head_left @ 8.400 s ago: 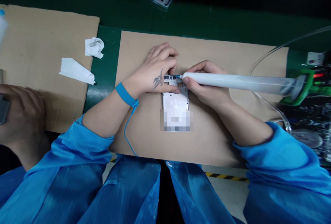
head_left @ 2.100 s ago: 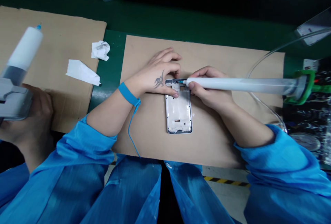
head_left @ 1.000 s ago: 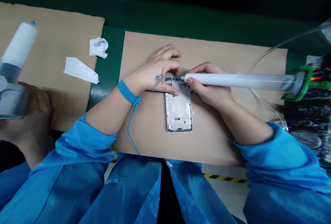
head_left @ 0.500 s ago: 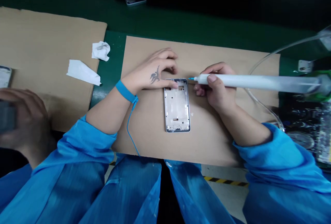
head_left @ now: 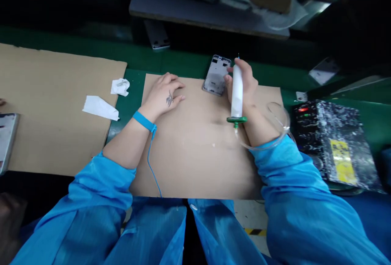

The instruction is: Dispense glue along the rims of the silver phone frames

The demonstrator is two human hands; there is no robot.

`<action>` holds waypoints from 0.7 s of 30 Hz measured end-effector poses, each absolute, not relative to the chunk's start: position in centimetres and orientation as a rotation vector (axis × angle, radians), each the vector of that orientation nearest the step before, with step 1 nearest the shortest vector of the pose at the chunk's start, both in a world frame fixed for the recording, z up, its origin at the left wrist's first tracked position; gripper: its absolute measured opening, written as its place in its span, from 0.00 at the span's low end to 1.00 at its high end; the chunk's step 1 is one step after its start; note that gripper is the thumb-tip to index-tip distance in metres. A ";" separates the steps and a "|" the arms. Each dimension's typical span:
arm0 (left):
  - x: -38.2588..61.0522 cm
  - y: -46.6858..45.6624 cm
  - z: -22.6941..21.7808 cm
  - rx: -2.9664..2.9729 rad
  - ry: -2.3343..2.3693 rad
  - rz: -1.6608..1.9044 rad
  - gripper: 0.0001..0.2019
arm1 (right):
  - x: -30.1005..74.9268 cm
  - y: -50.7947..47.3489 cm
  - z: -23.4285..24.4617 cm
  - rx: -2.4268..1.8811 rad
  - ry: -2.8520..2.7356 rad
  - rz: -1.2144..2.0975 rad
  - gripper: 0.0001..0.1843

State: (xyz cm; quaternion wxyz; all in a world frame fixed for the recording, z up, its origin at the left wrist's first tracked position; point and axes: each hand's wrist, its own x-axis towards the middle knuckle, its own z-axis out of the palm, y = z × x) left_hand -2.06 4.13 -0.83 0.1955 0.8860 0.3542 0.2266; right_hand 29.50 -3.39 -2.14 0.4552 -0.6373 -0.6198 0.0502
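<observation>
Curled around a smooth white syringe (head_left: 237, 98), the right grip (head_left: 249, 81) held it with the thin blue tip pointing away and the round green cap (head_left: 236, 120) near the wrist. From the cap ran a soft, see-through hose (head_left: 287, 124), bent in loops by the sleeve. Fingertips of the same grip were right at the side of the frame (head_left: 215, 76); whether they pinched it could not be told. Thin and gray, the frame had round corners and small square holes. It was at the far edge of the brown cardboard (head_left: 189, 146), with its near end over the cardboard and its far end over the green tabletop (head_left: 186, 62).

The left grip (head_left: 161, 93) rested palm down on the flat cardboard, its thumb spread away from its bent fingers. A stretchy-looking blue band (head_left: 144, 122) went around that wrist. Further left lay a crumpled white paper (head_left: 120, 87) and a flatter strip (head_left: 100, 108). On the right sat a black box (head_left: 351, 134) with white speckles.
</observation>
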 end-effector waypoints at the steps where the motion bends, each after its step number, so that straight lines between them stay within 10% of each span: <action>1: -2.0 4.0 -0.6 2.488 1.005 0.626 0.24 | 28.8 -3.0 -1.9 -1.539 -1.583 0.124 0.34; 14: -1.6 1.9 0.4 2.587 1.151 0.408 0.25 | 16.3 12.1 -0.6 -1.433 -1.880 0.449 0.26; 21: -1.9 1.7 0.7 2.632 1.146 0.359 0.23 | 15.2 15.5 -0.2 -1.636 -1.847 0.419 0.47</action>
